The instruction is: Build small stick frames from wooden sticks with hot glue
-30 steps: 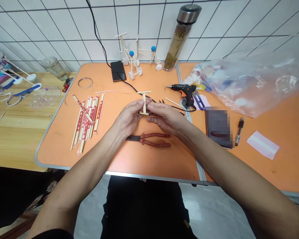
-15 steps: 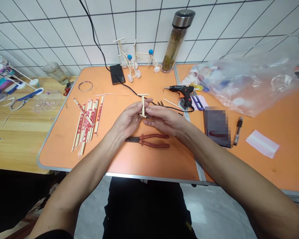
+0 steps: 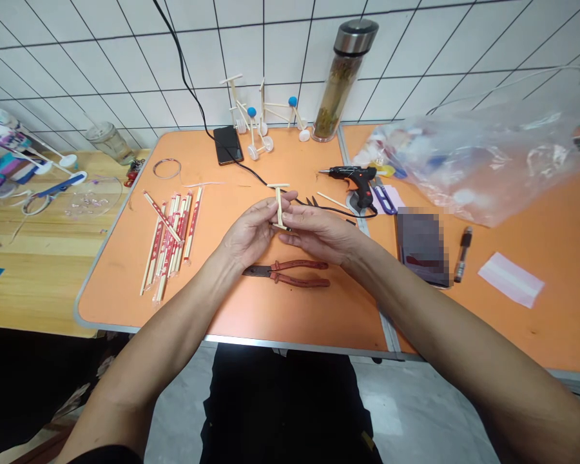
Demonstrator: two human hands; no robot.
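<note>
Perhaps seven or eight red-banded wooden chopstick packs [image 3: 168, 225] at centre left, left hand [image 3: 251, 230] curled, pinching one I-shaped pale wooden stick frame [image 3: 279, 201] mid-picture, one red-handled metal pliers [image 3: 272, 271] below, right hand [image 3: 316, 227] curled, likewise pinching the frame

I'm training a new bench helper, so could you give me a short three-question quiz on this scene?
1. What do the left hand and right hand hold?
a) tall clear bottle with a silver lid
b) pale I-shaped stick piece
c) black pen
2. True or false: the red-handled metal pliers lie nearer the person than the black glue gun.
3. How many round blue balls show on the pale stick models with white wheels?

Key: 1. b; 2. true; 3. two.
</note>
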